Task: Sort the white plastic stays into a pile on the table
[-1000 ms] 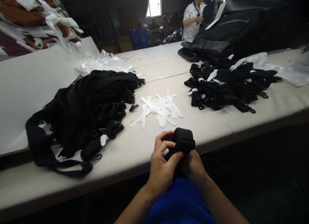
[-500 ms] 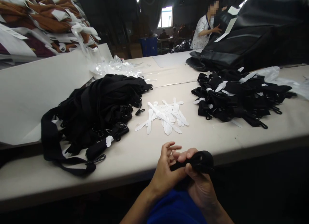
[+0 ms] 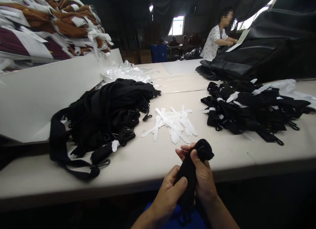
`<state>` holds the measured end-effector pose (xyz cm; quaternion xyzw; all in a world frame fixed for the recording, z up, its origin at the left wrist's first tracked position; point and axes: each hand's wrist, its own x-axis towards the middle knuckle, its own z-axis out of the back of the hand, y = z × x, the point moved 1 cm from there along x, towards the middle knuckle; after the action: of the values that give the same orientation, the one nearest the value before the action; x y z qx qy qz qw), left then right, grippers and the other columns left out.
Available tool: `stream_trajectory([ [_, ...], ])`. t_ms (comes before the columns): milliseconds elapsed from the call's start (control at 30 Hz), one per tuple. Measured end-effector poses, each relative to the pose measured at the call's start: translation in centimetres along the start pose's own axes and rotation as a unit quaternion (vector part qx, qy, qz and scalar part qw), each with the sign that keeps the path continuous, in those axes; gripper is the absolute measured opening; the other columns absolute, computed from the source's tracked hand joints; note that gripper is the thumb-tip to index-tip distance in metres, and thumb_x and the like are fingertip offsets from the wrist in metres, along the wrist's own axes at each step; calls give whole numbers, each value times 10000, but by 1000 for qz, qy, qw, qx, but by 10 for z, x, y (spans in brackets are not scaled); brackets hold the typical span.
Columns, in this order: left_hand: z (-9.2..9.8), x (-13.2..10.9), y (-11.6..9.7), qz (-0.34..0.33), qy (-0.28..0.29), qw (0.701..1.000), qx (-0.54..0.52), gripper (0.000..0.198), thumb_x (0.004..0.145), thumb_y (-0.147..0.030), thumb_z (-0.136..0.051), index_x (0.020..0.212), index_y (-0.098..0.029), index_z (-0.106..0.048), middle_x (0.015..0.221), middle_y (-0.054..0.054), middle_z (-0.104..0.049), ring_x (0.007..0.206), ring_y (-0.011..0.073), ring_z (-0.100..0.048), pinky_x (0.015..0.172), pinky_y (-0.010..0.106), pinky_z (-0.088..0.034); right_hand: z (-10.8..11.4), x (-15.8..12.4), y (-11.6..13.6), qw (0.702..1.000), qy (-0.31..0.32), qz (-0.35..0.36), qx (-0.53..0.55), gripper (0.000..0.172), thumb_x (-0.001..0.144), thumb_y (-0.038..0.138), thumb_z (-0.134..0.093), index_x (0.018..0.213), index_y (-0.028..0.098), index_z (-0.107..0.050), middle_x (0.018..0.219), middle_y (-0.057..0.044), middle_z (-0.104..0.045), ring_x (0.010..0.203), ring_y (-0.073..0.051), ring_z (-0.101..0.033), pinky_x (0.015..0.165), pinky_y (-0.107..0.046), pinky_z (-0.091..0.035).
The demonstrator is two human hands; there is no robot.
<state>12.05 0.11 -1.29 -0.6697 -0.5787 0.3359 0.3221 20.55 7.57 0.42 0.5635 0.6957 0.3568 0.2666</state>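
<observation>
Gripping a folded black strap [image 3: 191, 176] with both hands, the person works just off the near edge of the table [image 3: 148, 163], above a blue lap. In the head view, the left hand [image 3: 169, 192] is closed around the strap's lower part, thumb pressed flat on the webbing; the right hand [image 3: 201, 176] is wrapped around its upper part, fingers curled just under the rounded top fold.

A likely slip, as I judge it: the fold could spring open if either thumb eases, since stiff webbing tends to unroll, and the loose tail hanging toward the lap could snag.

The strap looks matte black, doubled into a thick bundle, with a dark clip faintly visible at its lower end. On the table lie white plastic ties [image 3: 172, 123], a loose strap heap [image 3: 106, 110] left, a tied-bundle pile [image 3: 251, 107] right.
</observation>
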Motion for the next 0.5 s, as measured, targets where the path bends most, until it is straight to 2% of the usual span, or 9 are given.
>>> stream_trajectory([
  [67,7,-2,-3,16,-2,1000,-26,295,898,-438,-619,1027,-193,-516,752,14,-629,583,123,-595,582,229,-446,-3,16,1,992,107,-59,30,248,879,416,-680,1054,256,-606,1065,-50,-726,1038,-240,-682,1048,-494,-433],
  [133,15,-5,-13,-1,-43,998,41,273,898,-407,-634,1029,-185,-542,862,47,-662,679,142,-631,635,240,-463,-3,38,4,965,246,-89,-5,485,793,501,-747,1178,253,-589,1184,-93,-687,1130,-273,-634,1037,-495,-438],
  [200,25,-8,-24,-29,-105,985,135,278,893,-405,-644,1041,-178,-582,907,53,-667,727,151,-627,668,251,-478,-1,66,8,938,326,-80,-88,758,707,591,-779,1331,248,-520,1321,-132,-605,1189,-293,-584,997,-471,-465],
  [233,31,-10,-30,-42,-137,974,174,300,890,-413,-646,1067,-177,-597,893,47,-664,737,156,-622,684,259,-488,1,81,8,932,325,-60,-150,823,704,639,-751,1377,245,-489,1350,-139,-580,1177,-284,-584,964,-444,-486],
  [267,36,-12,-34,-51,-163,964,202,335,887,-426,-646,1104,-175,-603,873,41,-660,740,163,-619,686,266,-495,2,96,8,926,301,-35,-223,817,737,680,-689,1393,240,-481,1340,-138,-583,1139,-262,-598,923,-411,-504],
  [367,47,-17,-41,-61,-211,951,217,472,876,-465,-646,1239,-172,-575,878,42,-666,749,184,-628,662,275,-506,5,135,1,894,174,17,-412,631,861,677,-508,1270,204,-597,1164,-117,-657,952,-208,-626,793,-343,-511],
  [433,51,-20,-42,-70,-227,953,189,576,866,-459,-659,1350,-184,-511,958,59,-689,794,195,-647,697,282,-518,4,153,-8,868,101,28,-486,424,818,543,-649,1045,187,-694,1032,-93,-666,885,-204,-603,759,-329,-476],
  [500,51,-23,-42,-76,-232,959,146,666,844,-440,-692,1415,-190,-457,978,71,-709,834,206,-661,734,284,-523,3,163,-17,847,57,26,-528,223,696,346,-789,821,184,-700,930,-63,-655,865,-208,-581,758,-323,-439],
])
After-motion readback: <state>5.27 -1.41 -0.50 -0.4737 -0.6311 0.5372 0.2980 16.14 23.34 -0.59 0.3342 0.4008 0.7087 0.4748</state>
